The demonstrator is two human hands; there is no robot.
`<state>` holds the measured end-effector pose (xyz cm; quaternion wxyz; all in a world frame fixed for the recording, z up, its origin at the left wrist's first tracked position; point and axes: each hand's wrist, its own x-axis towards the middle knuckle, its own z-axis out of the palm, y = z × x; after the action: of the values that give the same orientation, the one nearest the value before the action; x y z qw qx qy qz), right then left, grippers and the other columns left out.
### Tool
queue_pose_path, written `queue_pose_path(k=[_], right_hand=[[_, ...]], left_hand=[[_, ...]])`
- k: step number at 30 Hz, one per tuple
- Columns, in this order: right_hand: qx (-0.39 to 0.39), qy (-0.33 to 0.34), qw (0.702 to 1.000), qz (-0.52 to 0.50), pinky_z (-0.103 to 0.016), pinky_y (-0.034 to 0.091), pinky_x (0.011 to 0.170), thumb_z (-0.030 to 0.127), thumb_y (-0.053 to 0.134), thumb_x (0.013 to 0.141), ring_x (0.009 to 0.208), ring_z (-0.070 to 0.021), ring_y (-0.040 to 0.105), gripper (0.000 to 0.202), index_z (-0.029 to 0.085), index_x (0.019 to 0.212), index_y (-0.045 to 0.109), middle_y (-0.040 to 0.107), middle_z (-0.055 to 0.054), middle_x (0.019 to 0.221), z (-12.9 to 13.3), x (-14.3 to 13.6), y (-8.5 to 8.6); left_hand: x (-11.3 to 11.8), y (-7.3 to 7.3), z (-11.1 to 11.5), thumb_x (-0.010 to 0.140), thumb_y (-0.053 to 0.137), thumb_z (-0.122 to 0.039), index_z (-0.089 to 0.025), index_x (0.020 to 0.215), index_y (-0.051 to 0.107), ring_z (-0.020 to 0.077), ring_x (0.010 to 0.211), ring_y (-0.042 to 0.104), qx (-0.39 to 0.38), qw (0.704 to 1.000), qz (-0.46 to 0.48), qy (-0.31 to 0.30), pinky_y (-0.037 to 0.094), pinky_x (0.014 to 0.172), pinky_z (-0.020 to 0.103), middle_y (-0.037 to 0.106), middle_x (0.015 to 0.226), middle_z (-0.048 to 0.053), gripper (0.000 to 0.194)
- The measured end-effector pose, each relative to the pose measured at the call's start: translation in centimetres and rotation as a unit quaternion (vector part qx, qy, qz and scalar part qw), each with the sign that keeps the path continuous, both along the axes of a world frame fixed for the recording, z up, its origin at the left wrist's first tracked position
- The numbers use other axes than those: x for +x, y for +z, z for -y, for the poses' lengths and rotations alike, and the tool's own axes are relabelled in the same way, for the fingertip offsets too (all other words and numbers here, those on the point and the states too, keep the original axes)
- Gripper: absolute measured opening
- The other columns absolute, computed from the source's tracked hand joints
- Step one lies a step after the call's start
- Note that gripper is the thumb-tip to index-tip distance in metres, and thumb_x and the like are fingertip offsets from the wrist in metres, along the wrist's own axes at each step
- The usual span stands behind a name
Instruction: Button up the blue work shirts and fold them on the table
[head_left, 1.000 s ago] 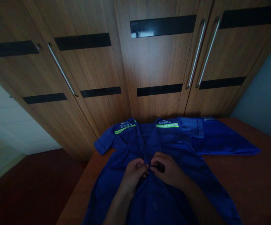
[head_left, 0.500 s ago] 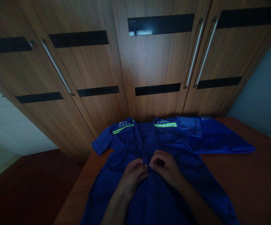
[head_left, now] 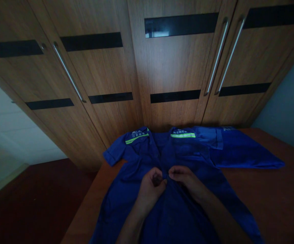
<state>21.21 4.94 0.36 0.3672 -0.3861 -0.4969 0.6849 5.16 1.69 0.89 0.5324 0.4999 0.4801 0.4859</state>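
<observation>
A dark blue short-sleeved work shirt lies front up on the wooden table, collar toward the wardrobe. Yellow-green reflective strips and white lettering mark its shoulders. My left hand pinches the front edge at mid-chest, thumb against curled fingers. Close beside it, my right hand pinches the other side of the front opening with thumb and fingertips. Only a small gap parts the two sets of fingertips. Whether a button sits between them is too dark to make out.
Folded brighter blue cloth lies under the shirt's right-hand sleeve. Behind the table stands a wooden wardrobe with long metal handles. Dark red floor shows at the left, beside a pale wall.
The view has shifted slightly, so everything sits a little further right. My left hand's fingers have curled into a rounder pinch, and my right hand's fingers have flattened. Both stay at the shirt front.
</observation>
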Motion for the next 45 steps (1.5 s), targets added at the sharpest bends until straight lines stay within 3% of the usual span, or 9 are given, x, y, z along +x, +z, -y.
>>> queue_pose_path(k=[4, 7, 11, 15, 20, 25, 31, 39, 45], right_hand=[[0.09, -0.006, 0.992, 0.087, -0.024, 0.032, 0.058, 0.029, 0.059, 0.073, 0.059, -0.0118, 0.047, 0.013, 0.017, 0.07, 0.061, 0.054, 0.003, 0.063, 0.0, -0.3, 0.0], [0.212, 0.003, 0.946, 0.246, -0.025, 0.033, 0.059, 0.029, 0.053, 0.078, 0.064, -0.014, 0.052, 0.017, 0.018, 0.068, 0.062, 0.058, 0.0, 0.065, 0.4, -0.3, -0.1], [0.301, 0.061, 0.862, 0.403, -0.024, 0.031, 0.057, 0.029, 0.057, 0.077, 0.065, -0.0143, 0.056, 0.013, 0.019, 0.07, 0.064, 0.064, -0.001, 0.069, 1.1, 0.3, -0.1], [0.308, 0.081, 0.849, 0.421, -0.022, 0.033, 0.055, 0.029, 0.058, 0.077, 0.065, -0.014, 0.06, 0.011, 0.021, 0.073, 0.065, 0.068, -0.001, 0.07, 0.2, 1.0, 0.9], [0.3, -0.044, 0.817, 0.49, -0.026, 0.04, 0.062, 0.037, 0.049, 0.084, 0.074, -0.0189, 0.065, 0.024, 0.02, 0.08, 0.065, 0.07, -0.006, 0.077, -2.5, -1.0, 2.9], [0.251, -0.054, 0.77, 0.584, -0.038, 0.046, 0.07, 0.048, 0.049, 0.081, 0.089, -0.0329, 0.066, 0.041, 0.015, 0.096, 0.067, 0.07, -0.018, 0.095, -4.0, -4.7, 2.6], [0.23, -0.045, 0.796, 0.558, -0.042, 0.046, 0.073, 0.032, 0.06, 0.07, 0.091, -0.0363, 0.065, 0.035, 0.012, 0.098, 0.067, 0.069, -0.021, 0.098, -4.4, -4.6, 0.3], [0.193, -0.06, 0.896, 0.395, -0.022, 0.043, 0.062, 0.02, 0.051, 0.07, 0.074, -0.0167, 0.064, 0.021, 0.018, 0.081, 0.069, 0.071, -0.003, 0.079, -5.9, -2.0, -1.3], [0.037, -0.06, 0.997, 0.031, -0.025, 0.044, 0.061, 0.031, 0.059, 0.069, 0.064, -0.0158, 0.06, 0.021, 0.017, 0.079, 0.07, 0.068, -0.002, 0.072, -5.5, -1.5, -0.7]], left_hand=[[-0.2, -0.9, -0.4, 0.069, 0.066, -0.023, -0.019, 0.077, 0.049, 0.0084, 0.054, 0.045, 0.009, 0.998, -0.064, -0.014, 0.032, 0.052, 0.018, 0.049, 0.059, -0.008, 0.02], [-0.5, -1.4, -0.1, 0.071, 0.062, -0.021, -0.02, 0.085, 0.05, 0.0108, 0.052, 0.048, -0.006, 0.982, -0.187, -0.035, 0.032, 0.051, 0.02, 0.05, 0.057, -0.008, 0.018], [-1.2, -0.5, 1.2, 0.068, 0.065, -0.019, -0.02, 0.091, 0.055, 0.0171, 0.063, 0.059, 0.006, 0.91, -0.411, -0.053, 0.033, 0.055, 0.023, 0.062, 0.066, -0.002, 0.026], [-2.5, 2.0, 1.4, 0.068, 0.068, -0.028, -0.024, 0.1, 0.058, 0.0223, 0.072, 0.063, 0.023, 0.844, -0.532, -0.057, 0.033, 0.057, 0.025, 0.068, 0.074, 0.001, 0.034], [-3.4, 4.3, -2.3, 0.08, 0.055, -0.026, -0.023, 0.103, 0.061, 0.0235, 0.087, 0.065, 0.069, 0.824, -0.562, -0.016, 0.04, 0.069, 0.028, 0.071, 0.091, 0.006, 0.024], [-2.7, 2.6, -7.5, 0.077, 0.053, -0.016, -0.015, 0.083, 0.067, 0.0265, 0.085, 0.066, 0.05, 0.826, -0.562, -0.001, 0.043, 0.073, 0.031, 0.07, 0.09, 0.016, 0.015], [-3.1, -0.4, -9.1, 0.07, 0.053, -0.008, -0.016, 0.074, 0.066, 0.0192, 0.072, 0.064, 0.051, 0.877, -0.478, -0.028, 0.042, 0.065, 0.026, 0.07, 0.078, 0.007, 0.015], [-3.9, -1.8, -9.2, 0.067, 0.061, -0.017, -0.016, 0.074, 0.062, 0.0137, 0.06, 0.058, 0.016, 0.954, -0.298, -0.039, 0.04, 0.054, 0.022, 0.063, 0.065, 0.001, 0.008], [-2.7, -0.6, -9.0, 0.073, 0.058, -0.035, -0.017, 0.08, 0.055, 0.0117, 0.059, 0.059, -0.017, 0.987, -0.155, -0.028, 0.043, 0.053, 0.02, 0.06, 0.065, 0.0, 0.02]])
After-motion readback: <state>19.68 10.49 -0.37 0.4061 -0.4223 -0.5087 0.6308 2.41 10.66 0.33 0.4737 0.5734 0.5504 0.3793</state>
